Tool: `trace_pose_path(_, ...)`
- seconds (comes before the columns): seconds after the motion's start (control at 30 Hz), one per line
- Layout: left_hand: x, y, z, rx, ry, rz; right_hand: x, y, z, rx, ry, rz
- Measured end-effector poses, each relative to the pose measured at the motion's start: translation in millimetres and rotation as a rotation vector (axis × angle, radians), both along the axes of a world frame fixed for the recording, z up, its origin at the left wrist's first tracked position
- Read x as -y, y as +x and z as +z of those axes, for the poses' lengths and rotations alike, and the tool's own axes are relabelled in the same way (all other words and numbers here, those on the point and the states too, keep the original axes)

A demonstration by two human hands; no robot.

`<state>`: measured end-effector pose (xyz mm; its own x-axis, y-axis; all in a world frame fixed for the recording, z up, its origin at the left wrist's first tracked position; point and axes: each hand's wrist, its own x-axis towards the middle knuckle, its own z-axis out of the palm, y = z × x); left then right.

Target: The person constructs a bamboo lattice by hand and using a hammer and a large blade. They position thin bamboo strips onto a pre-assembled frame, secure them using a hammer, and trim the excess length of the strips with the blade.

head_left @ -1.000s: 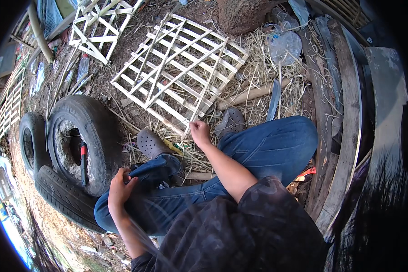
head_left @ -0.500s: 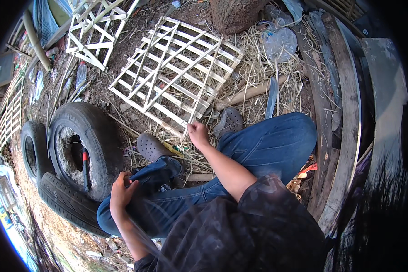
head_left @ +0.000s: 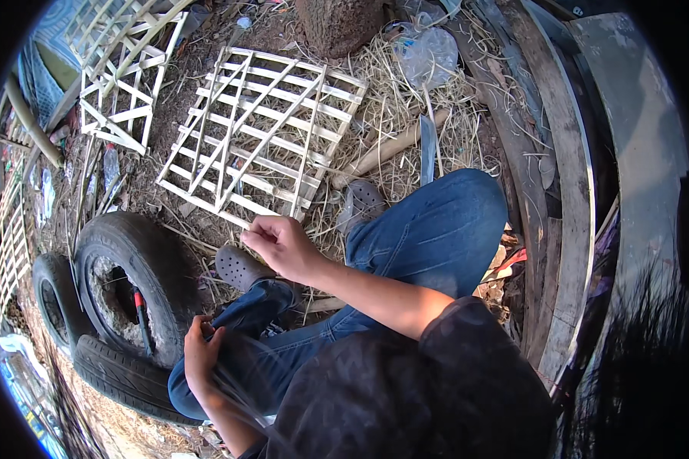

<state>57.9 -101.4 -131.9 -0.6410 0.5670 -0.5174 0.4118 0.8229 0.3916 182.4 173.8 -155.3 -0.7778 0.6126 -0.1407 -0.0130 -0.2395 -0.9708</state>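
A pale bamboo lattice panel [head_left: 264, 126] of crossed slats lies on the straw-covered ground in front of me. Over its near edge is my right hand [head_left: 283, 249], fingers pinched together and hiding that corner. Whatever is in the pinch is too small to make out. My left hand [head_left: 200, 353] rests by my left knee, fingers loosely curled. Faint translucent strands [head_left: 241, 382] run across my jeans beside it; whether the hand holds them is unclear.
Worn tyres [head_left: 142, 275] lie at my left, with a red-and-black tool [head_left: 139, 306] inside one. Another bamboo frame [head_left: 122, 92] stands at the far left. A tree trunk [head_left: 337, 27] rises ahead. Wooden planks [head_left: 563, 153] line the right, near a wooden stick [head_left: 394, 145] on straw.
My right hand has lifted from the panel's near corner and come closer to me, still pinched. My left hand stays by the knee. The whole view has shifted slightly.
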Motion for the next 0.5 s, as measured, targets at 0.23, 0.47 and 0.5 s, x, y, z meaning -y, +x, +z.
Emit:
trace_pose_path(0.23, -14.2, -0.6, 1.4, -0.04, 0.002, -0.015, -77.2, 73.4, 113.4, 0.015, 0.425, 0.038)
trace_pose_path(0.47, -36.0, 4.3, 10.2, -0.016, -0.031, -0.044, -117.0, 114.8, 111.2, 0.243, 0.926, -0.154)
trace_pose_path(0.5, -40.2, 5.6, 9.7, -0.01, -0.046, -0.049, -119.9, 117.0, 107.8, 0.267, 0.912, -0.171)
